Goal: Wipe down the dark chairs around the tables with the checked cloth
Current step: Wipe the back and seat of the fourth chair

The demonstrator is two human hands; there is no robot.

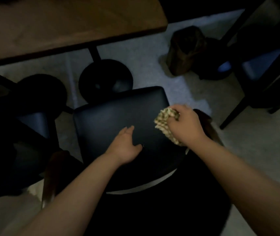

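A dark padded chair (112,113) stands right below me, its seat facing up. My left hand (124,147) lies flat on the seat near its middle, fingers straight. My right hand (185,125) grips the bunched checked cloth (164,123) at the seat's right edge, the cloth hanging under my fingers and touching the seat. The chair's back is dark and hard to make out near my body.
A wooden table (64,29) stands ahead with round black pedestal bases (105,80) under it. Another dark chair (30,130) is at the left, and one more (263,68) at the right. A brown bin (185,51) stands on the pale floor.
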